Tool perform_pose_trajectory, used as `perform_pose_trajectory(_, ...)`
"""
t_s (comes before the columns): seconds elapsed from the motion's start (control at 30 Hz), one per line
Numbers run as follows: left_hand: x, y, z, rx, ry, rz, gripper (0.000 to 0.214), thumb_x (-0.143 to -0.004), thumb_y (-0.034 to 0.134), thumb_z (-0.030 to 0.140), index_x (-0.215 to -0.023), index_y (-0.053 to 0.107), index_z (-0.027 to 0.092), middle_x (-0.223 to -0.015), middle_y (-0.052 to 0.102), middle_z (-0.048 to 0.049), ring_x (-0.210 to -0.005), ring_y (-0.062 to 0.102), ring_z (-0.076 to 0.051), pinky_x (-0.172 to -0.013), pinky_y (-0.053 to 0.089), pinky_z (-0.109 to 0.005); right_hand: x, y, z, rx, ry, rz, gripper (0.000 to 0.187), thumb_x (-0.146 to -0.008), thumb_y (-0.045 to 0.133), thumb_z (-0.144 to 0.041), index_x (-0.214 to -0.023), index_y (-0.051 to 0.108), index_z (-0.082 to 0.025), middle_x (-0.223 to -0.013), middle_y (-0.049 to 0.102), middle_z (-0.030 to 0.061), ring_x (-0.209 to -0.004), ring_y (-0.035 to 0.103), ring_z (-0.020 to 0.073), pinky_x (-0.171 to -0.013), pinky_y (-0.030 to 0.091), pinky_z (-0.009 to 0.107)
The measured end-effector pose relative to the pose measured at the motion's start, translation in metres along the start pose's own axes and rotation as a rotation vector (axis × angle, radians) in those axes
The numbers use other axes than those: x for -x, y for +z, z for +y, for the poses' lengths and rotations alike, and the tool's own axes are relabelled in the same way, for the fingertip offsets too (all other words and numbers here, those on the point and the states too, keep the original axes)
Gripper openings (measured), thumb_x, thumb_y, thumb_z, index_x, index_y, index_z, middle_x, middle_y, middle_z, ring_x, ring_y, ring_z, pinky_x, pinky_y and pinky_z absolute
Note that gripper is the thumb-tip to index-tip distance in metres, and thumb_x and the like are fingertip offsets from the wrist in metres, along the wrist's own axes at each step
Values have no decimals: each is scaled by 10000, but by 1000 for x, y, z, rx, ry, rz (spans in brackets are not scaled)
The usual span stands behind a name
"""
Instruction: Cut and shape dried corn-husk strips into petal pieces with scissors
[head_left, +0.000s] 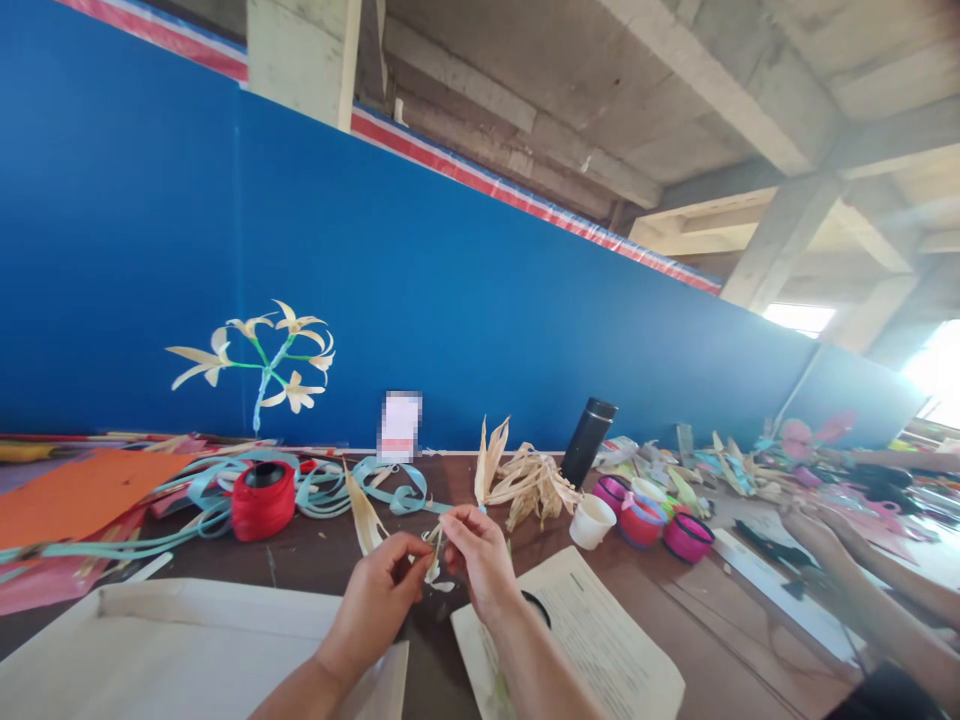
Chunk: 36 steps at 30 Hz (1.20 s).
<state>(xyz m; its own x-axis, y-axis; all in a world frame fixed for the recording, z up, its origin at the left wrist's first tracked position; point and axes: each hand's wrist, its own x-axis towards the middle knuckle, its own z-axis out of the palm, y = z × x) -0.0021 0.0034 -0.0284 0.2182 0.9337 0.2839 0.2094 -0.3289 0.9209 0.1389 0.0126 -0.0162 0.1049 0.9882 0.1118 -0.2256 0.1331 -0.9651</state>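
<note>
Over the brown table, my left hand [379,595] is closed in a pinch on a small, pale corn husk piece [434,562]. My right hand [484,565] pinches the same piece from the other side, its fingertips partly hiding it. A white scrap [443,587] lies just below the fingers. Behind my left hand a dried husk leaf [365,512] stands tilted, and another husk leaf [491,462] rises beyond my right hand. A printed booklet [600,630] lies under my right forearm, and a large white sheet [187,640] is by my left forearm.
A husk flower spray [266,372] stands against the blue partition [480,300]. Along the back are a red ribbon roll [262,500], light blue ribbon [322,490], dried husks [540,480], a black bottle [589,442] and a white cup [592,522]. Another person's arms [862,580] are at right.
</note>
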Motion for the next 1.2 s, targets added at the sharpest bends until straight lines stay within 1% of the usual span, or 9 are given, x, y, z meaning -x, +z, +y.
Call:
perform_pose_trajectory(0.27, -1, 1, 0, 55, -84, 3, 218, -746, 506, 383, -764, 602, 188, -490, 534, 47, -470, 492, -107, -459, 341, -186, 0, 0, -1, -61, 43, -32, 261, -666, 701, -381, -732, 590, -154, -513, 537, -44, -397, 439, 55, -367, 348, 150)
perform_pose_trajectory(0.5, -1, 1, 8, 88, -158, -9, 260, -758, 476, 421, -763, 600, 192, -485, 538, 46, -409, 456, -90, -417, 315, -178, 1, 1, -3, -26, 55, -41, 253, -685, 690, -380, -722, 608, -144, -511, 537, -37, -407, 432, 49, -370, 347, 139)
perform_pose_trajectory(0.67, -2, 1, 8, 129, -119, -3, 253, -747, 499, 419, -738, 591, 184, -592, 596, 27, -430, 470, -83, -439, 342, -183, 3, 3, -6, -6, 56, -27, 264, -673, 696, -391, -709, 623, -139, -494, 523, -39, -405, 420, 46, -366, 328, 136)
perform_pose_trajectory(0.77, -3, 1, 6, 127, -92, 7, 254, -752, 500, 420, -729, 585, 181, -554, 557, 38, -447, 460, -85, -448, 347, -183, 4, 3, -6, -1, 51, -36, 265, -674, 694, -390, -711, 624, -136, -498, 517, -39, -413, 425, 48, -371, 331, 138)
perform_pose_trajectory(0.93, -3, 1, 3, 121, -95, 18, 262, -753, 501, 429, -728, 580, 180, -514, 513, 49, -437, 436, -86, -431, 328, -181, 3, 3, -5, 15, 57, -54, 262, -685, 686, -387, -721, 623, -135, -511, 517, -39, -430, 433, 47, -384, 338, 137)
perform_pose_trajectory(1.2, -2, -1, 10, 104, -74, 27, 249, -761, 496, 415, -725, 583, 184, -542, 533, 45, -450, 421, -82, -438, 321, -178, 3, 2, -5, 32, 59, -52, 262, -692, 679, -393, -727, 626, -139, -517, 516, -39, -423, 428, 47, -380, 343, 141)
